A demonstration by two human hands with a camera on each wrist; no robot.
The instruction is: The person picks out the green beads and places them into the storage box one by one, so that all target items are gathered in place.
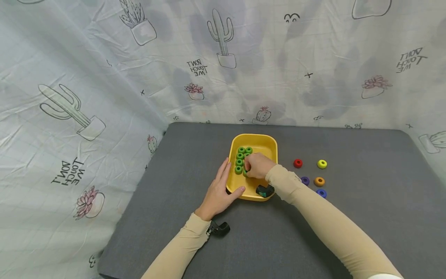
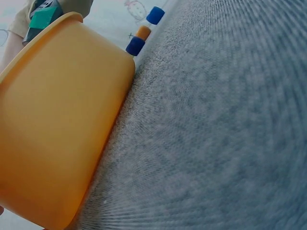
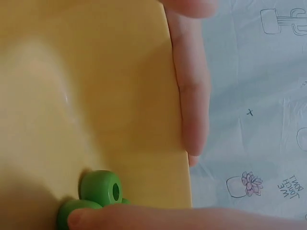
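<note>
A yellow tray [image 1: 263, 144] holds green beads [image 1: 239, 162] with holes through them, in two columns on its left side. My right hand [image 1: 259, 166] reaches inside and pinches the nearest bead [image 1: 245, 173] of the right column. One finger [image 3: 144, 218] lies against that bead in the right wrist view, beside another green bead [image 3: 100, 187]. My left hand [image 1: 217, 195] rests on the tray's left side, fingers straight along the outer wall and thumb at the near rim. The left wrist view shows mostly the tray's outer wall [image 2: 67, 110].
Right of the tray, loose beads lie on the grey table [image 1: 366, 217]: red [image 1: 297, 163], yellow [image 1: 322, 164], purple [image 1: 305, 181], orange [image 1: 319, 181] and blue [image 1: 321, 193]. The right forearm passes close to them. A printed curtain [image 1: 244, 89] hangs behind the table.
</note>
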